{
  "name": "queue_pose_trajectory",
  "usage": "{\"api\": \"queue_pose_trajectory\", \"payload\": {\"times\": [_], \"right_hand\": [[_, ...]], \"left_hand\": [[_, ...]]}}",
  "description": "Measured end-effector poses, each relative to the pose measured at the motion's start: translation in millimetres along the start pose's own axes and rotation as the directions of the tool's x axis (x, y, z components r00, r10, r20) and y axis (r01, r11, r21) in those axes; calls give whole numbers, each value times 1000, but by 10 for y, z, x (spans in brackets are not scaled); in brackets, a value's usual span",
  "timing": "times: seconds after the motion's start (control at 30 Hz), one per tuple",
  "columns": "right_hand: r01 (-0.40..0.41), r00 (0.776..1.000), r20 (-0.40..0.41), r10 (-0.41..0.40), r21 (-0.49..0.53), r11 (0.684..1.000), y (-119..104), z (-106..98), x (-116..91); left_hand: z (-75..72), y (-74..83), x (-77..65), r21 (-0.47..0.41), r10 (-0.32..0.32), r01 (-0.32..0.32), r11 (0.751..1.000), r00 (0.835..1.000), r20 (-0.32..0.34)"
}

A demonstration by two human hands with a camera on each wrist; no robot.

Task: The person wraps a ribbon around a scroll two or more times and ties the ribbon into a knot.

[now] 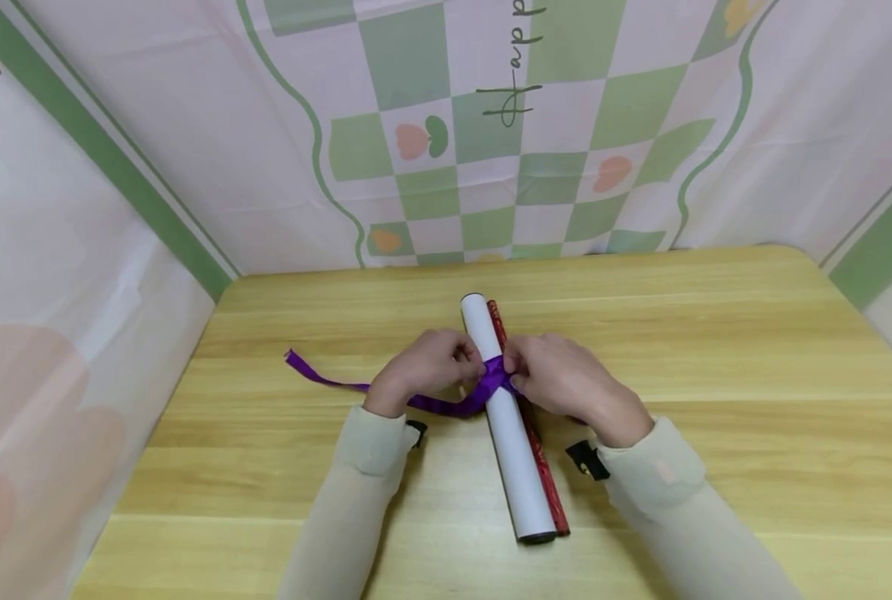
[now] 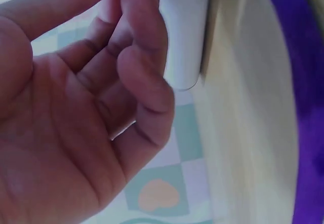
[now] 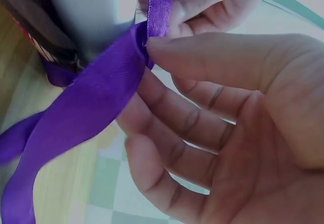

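Note:
A long white roll (image 1: pixel 517 467) with dark ends lies on the wooden table beside a slim red patterned rod (image 1: pixel 549 487). Round the middle of both passes a purple ribbon (image 1: pixel 453 408), crossed on top of the roll. My left hand (image 1: pixel 433 363) pinches the ribbon just left of the crossing; its fingertips are cut off at the top of the left wrist view. From the right, my right hand (image 1: pixel 562 375) pinches a folded part of the ribbon between thumb and forefinger, seen closely in the right wrist view. The ribbon's underside is hidden.
One ribbon tail runs left across the table (image 1: pixel 228 467) beneath the left wrist. A cloth with green checks (image 1: pixel 483 192) hangs behind the table's far edge, and pale cloth (image 1: pixel 78 250) hangs on the left.

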State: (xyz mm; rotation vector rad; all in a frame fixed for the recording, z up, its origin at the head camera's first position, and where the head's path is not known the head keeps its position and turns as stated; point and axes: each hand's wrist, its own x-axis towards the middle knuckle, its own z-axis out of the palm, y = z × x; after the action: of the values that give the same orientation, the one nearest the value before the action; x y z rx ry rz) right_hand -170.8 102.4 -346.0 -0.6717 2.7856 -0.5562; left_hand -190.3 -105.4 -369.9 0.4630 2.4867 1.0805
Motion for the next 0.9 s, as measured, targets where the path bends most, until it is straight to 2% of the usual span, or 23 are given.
{"api": "queue_pose_trajectory", "payload": {"times": [0.1, 0.23, 0.4, 0.57, 0.7, 0.77, 0.83, 0.9], "right_hand": [[-17, 999, -29, 17, 11, 1000, 25, -29, 6], [-39, 996, -84, 42, 42, 998, 54, -52, 16], [-39, 988, -147, 51, 82, 996, 56, -48, 32], [13, 980, -200, 13, 125, 992, 51, -34, 48], [101, 979, -191, -69, 159, 982, 70, -21, 78], [125, 978, -185, -93, 170, 978, 76, -21, 88], [137, 975, -200, -100, 183, 973, 72, -31, 85], [147, 966, -240, -97, 202, 968, 60, -49, 74]], "left_hand": [[-65, 0, -39, -39, -14, 11, 999, 998, -68], [-135, -1, -75, -100, -12, -5, 995, 986, -169], [-162, 13, -85, -176, 29, -81, 981, 959, -281], [-159, 48, -67, -240, 96, -191, 952, 928, -359], [-158, 56, -57, -281, 200, -315, 907, 907, -372], [-157, 57, -56, -296, 231, -345, 891, 904, -359], [-154, 50, -51, -277, 242, -339, 899, 912, -331], [-144, 37, -45, -215, 234, -296, 931, 933, -274]]}}
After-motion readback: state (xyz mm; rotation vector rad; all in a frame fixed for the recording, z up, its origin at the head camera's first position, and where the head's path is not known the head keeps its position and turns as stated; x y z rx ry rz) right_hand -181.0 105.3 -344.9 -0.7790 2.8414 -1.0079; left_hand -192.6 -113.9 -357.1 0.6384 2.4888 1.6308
